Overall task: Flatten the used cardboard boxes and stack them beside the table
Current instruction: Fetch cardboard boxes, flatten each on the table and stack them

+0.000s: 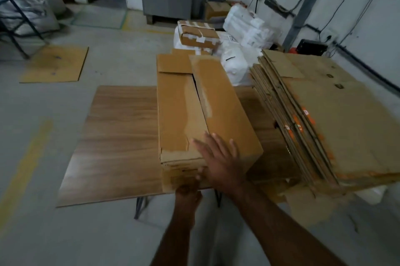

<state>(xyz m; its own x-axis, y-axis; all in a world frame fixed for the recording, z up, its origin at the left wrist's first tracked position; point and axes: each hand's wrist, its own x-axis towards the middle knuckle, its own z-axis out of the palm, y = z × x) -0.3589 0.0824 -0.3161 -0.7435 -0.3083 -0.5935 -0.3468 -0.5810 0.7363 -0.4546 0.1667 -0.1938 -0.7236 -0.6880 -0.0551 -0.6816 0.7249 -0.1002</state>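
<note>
Currently my right hand [218, 157] lies open-fingered on the unflattened box [203, 114] at the near edge of the table [121, 135] while my left hand [188, 190] pinches its near end; uneven pressure could, I judge, skid it toward the flattened stack [337, 118] right of the table.

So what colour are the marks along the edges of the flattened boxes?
Orange, on the flattened boxes; seen in the head view.
</note>
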